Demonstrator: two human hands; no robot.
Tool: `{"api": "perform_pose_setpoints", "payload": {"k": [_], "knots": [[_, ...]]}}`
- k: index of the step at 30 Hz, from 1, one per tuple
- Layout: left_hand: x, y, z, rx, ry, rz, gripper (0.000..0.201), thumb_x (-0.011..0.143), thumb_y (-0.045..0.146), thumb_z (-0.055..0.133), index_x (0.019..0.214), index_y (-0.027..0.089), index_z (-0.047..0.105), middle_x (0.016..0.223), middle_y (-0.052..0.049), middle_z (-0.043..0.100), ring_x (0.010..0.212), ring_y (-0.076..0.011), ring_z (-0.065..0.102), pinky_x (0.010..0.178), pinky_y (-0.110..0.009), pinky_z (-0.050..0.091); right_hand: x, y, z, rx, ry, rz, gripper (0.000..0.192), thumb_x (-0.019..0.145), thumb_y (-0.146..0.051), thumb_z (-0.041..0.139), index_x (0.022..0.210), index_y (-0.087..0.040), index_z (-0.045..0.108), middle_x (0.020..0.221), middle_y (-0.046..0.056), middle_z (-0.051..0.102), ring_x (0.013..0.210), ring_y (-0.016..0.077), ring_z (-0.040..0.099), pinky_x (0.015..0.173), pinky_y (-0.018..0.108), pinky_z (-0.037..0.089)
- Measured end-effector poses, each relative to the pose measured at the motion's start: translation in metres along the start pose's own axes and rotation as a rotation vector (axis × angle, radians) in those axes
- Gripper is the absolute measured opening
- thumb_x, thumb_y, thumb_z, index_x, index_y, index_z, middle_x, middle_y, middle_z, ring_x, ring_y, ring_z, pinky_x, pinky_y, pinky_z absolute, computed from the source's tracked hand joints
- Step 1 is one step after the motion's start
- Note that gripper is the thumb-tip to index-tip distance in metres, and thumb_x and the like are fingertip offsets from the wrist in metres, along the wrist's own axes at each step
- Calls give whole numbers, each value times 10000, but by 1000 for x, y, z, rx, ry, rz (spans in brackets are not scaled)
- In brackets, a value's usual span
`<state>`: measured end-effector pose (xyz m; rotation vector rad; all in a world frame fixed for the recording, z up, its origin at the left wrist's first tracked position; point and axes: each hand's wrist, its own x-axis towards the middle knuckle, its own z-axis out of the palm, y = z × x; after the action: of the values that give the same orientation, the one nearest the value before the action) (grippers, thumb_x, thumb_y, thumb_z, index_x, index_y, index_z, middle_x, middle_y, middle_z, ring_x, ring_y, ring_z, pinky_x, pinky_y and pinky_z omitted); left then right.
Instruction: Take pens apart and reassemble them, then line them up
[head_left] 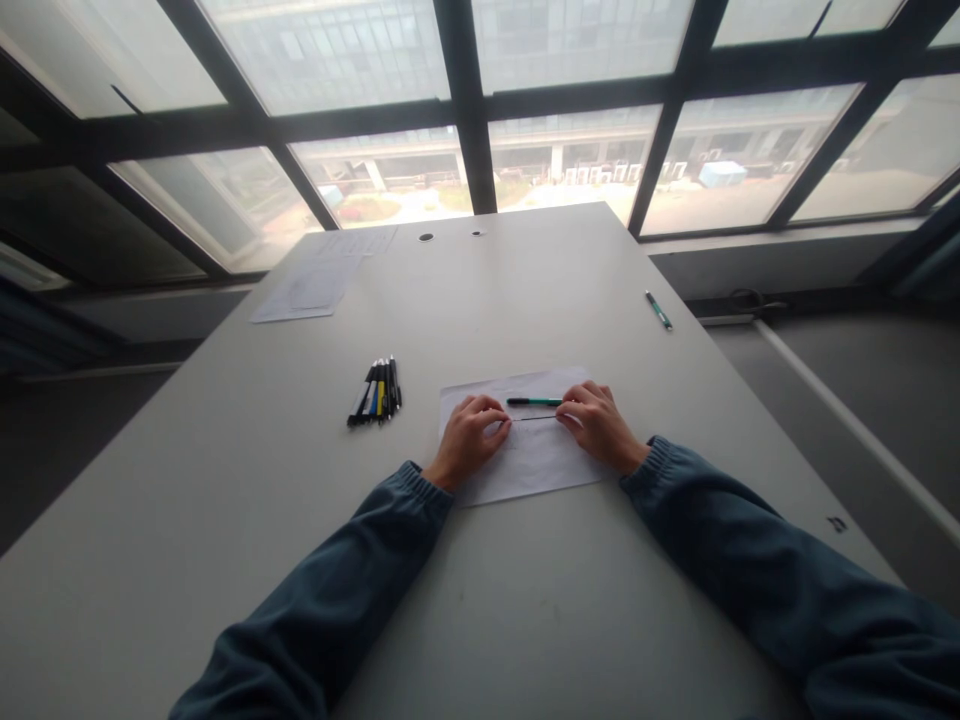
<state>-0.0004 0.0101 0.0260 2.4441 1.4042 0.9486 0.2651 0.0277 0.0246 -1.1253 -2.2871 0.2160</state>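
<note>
Pinching thin refill [534, 418] between left hand [469, 437] and right hand [598, 425], fingers closed on its ends | lying over paper [525, 450], green pen [534, 402] just beyond | keeping it level, gripping lightly, avoiding bending.

Desk [225, 480] — smooth matt grey laminate. Sheet [525, 470] under my hands — thin white paper, matt. Green pen [534, 402] — glossy plastic. My sleeves [750, 570] — soft dark blue cloth, ribbed cuffs.
</note>
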Motion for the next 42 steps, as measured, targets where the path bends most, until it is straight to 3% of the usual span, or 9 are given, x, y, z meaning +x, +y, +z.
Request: {"api": "perform_pose_setpoints", "payload": {"k": [4, 11, 21, 28, 33, 42], "knots": [[-1, -2, 1, -1, 2, -34, 70, 880, 245, 663, 848, 230, 723, 971, -51, 692, 941, -213, 610, 894, -398, 514, -1, 2, 2, -10, 11, 25, 142, 915, -183, 643, 809, -223, 730, 944, 57, 682, 968, 227, 545, 872, 392, 353], [0, -4, 1, -34, -24, 24, 93, 883, 191, 652, 922, 238, 723, 998, -57, 694, 967, -216, 605, 885, -397, 519, -1, 1, 2, -31, 6, 35, 139, 909, -177, 644, 812, -220, 732, 938, 63, 678, 967, 230, 543, 864, 392, 355], [0, -4, 3, -48, -6, -17, 167, 937, 290, 602, 1045, 252, 723, 995, -61, 698, 966, -222, 615, 895, -391, 514, -1, -1, 0, -27, 20, 34, 159, 928, -217, 623, 811, -222, 731, 926, 65, 681, 953, 236, 539, 879, 405, 354], [1, 6, -8, -134, 82, -75, 342, 1039, 358, 370, 1139, 202, 657, 943, -66, 700, 954, -212, 624, 896, -373, 484, 1, 0, 0, 57, 228, 141, 215, 963, -256, 550, 818, -220, 704, 917, 66, 679, 929, 239, 557, 877, 406, 394], [-1, 9, -10, -101, 89, -14, 369, 1039, 387, 348, 1150, 197, 645, 934, -74, 697, 906, -212, 621, 878, -370, 468, 4, 3, 0, 157, 358, 204, 207, 953, -263, 555, 813, -220, 701, 901, 62, 679, 904, 239, 566, 886, 413, 426], [0, 11, -11, -71, 162, -49, 278, 1025, 309, 408, 1073, 193, 656, 867, -48, 686, 885, -201, 614, 861, -352, 464, 4, 4, 4, 188, 415, 167, 186, 938, -257, 585, 792, -213, 692, 863, 54, 673, 872, 230, 563, 862, 417, 446]]}}
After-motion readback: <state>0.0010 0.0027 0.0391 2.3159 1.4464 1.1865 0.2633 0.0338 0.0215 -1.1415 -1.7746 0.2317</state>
